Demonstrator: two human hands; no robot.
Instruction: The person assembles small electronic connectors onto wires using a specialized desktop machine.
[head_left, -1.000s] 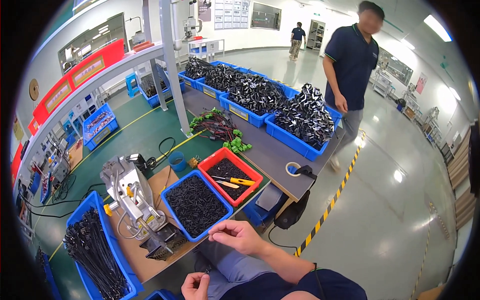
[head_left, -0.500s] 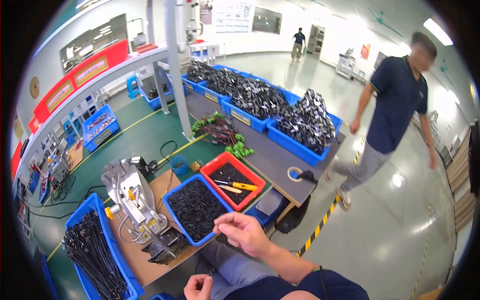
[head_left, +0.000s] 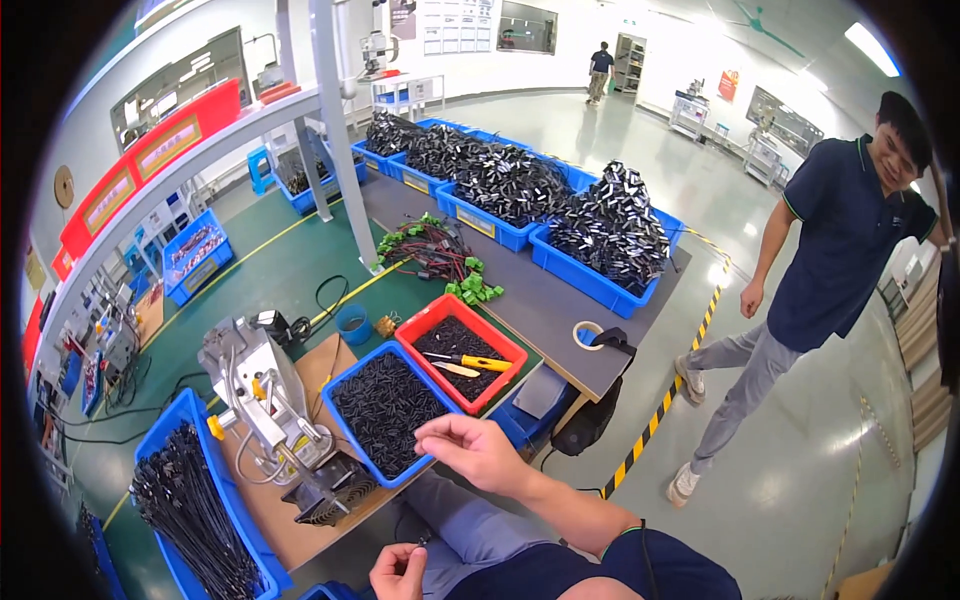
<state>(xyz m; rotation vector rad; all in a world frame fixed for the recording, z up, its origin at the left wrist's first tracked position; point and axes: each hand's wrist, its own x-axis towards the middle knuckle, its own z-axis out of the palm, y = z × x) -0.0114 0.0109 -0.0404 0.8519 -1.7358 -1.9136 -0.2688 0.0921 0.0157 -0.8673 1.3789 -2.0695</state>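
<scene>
My right hand [head_left: 474, 455] is raised over the near right edge of a blue tray [head_left: 350, 440] of small black parts. Its thumb and fingertips are pressed together; anything between them is too small to make out. Lower down, near my lap, the left hand [head_left: 399, 573] pinches a small dark piece [head_left: 425, 539] between thumb and forefinger. Left of the blue tray stands a grey bench machine [head_left: 265, 400] with yellow knobs. A red tray [head_left: 428, 372] beyond holds more black bits, a yellow-handled tool [head_left: 484, 363] and a pale, slim tool [head_left: 456, 369].
At the left, a blue bin [head_left: 237, 505] holds black cables. Blue bins [head_left: 590, 282] heaped with black parts line the dark table, near green-ended wires [head_left: 470, 284] and a tape roll [head_left: 588, 335]. A person [head_left: 835, 240] is at the right, beyond yellow-black floor tape [head_left: 665, 405].
My right hand has shifted slightly left, fingertips still together. The left hand stays nearly in place. The nearby person has stepped closer and farther right; the distant person has moved a little.
</scene>
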